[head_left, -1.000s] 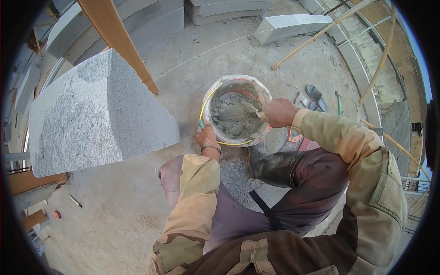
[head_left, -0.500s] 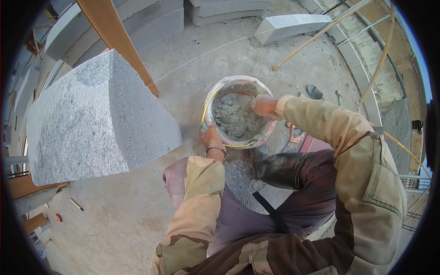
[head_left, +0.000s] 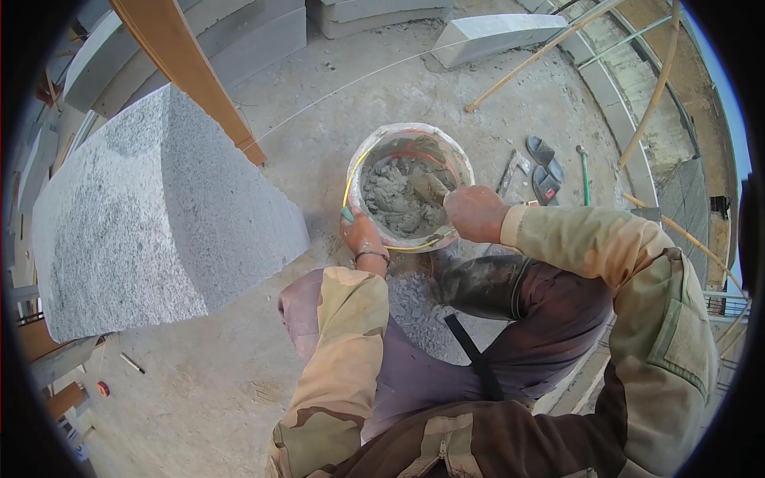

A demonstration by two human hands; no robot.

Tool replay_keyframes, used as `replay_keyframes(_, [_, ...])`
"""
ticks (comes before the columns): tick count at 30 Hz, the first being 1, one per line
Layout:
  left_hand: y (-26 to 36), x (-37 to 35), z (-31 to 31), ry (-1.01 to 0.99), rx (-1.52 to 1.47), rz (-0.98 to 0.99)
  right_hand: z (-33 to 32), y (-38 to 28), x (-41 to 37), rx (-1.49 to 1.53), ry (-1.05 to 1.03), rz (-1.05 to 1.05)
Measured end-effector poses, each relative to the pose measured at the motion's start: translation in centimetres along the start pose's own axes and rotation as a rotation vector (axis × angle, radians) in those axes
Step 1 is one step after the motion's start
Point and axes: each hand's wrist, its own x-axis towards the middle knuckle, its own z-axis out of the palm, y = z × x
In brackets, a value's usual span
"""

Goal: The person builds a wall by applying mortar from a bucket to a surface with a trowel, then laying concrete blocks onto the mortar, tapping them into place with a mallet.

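A round bucket (head_left: pixel 353 169) with grey wet mortar (head_left: pixel 396 191) in it stands on the concrete floor between my knees and the blocks. My left hand (head_left: pixel 362 239) is closed on the bucket's rim at the lower left, by the yellow handle and its green grip (head_left: pixel 347 214). At the right rim my right hand (head_left: pixel 476 213) is wrapped round a trowel (head_left: pixel 429 189), whose blade reaches into the mortar. The trowel's handle is hidden in the fist.
A large pale block (head_left: pixel 159 215) stands at left beside an orange-brown beam (head_left: pixel 191 72). Sandals (head_left: pixel 545 171) and a green-handled tool (head_left: pixel 586 177) lie at right. A string crosses the floor behind the bucket. A bamboo pole (head_left: pixel 526 65) slants at upper right.
My right hand has moved from inside the bucket out over its right rim, and the trowel blade now shows. My left hand keeps its hold on the rim. The view has shifted slightly.
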Motion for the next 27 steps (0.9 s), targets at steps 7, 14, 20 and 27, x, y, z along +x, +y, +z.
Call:
replay_keyframes(7, [-0.7, 0.7, 0.0, -0.055, -0.016, 0.016, -2.3, 3.2, -2.4, -0.091, -0.053, 0.060])
replay_keyframes(14, [0.4, -0.4, -0.3, -0.043, -0.005, -0.023, -5.8, 9.4, -2.6, -0.233, 0.127, 0.098])
replay_keyframes(20, [-0.6, 0.5, -0.5, -0.060, -0.005, 0.034, -6.8, 7.3, 3.2, -0.283, 0.056, -0.029])
replay_keyframes(27, [-1.0, 0.8, -0.5, -0.018, 0.032, 0.014, -2.5, -1.4, 7.3, -0.247, 0.023, -0.170])
